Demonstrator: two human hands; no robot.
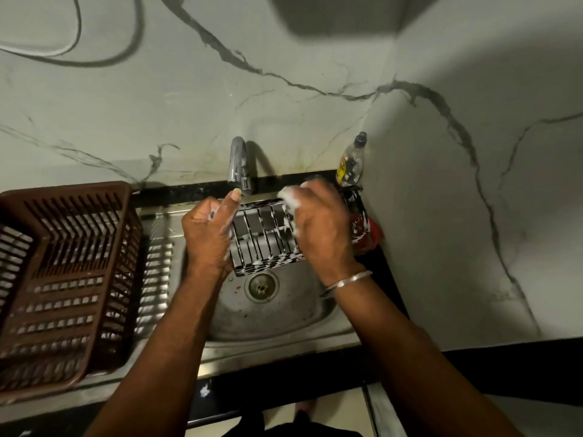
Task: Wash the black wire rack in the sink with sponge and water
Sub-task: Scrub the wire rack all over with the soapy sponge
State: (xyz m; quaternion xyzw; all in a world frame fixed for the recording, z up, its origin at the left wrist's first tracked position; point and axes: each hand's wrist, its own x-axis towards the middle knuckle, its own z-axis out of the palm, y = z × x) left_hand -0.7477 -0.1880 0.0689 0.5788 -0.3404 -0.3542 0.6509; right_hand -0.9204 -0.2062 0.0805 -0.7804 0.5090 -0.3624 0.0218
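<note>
The black wire rack (266, 239), streaked with white foam, hangs over the steel sink (284, 316) just below the tap (238, 164). My left hand (208, 234) grips the rack's left end, thumb up near the spout. My right hand (318, 222) is closed around a foamy sponge (288, 197) pressed against the rack's upper right corner. A metal bangle circles my right wrist. I see no water running from the tap.
A brown slatted plastic basket (63, 279) stands on the draining board at the left. A clear bottle with a yellow label (350, 162) and a red packet (362, 228) sit in the corner behind my right hand. The drain (261, 285) lies under the rack.
</note>
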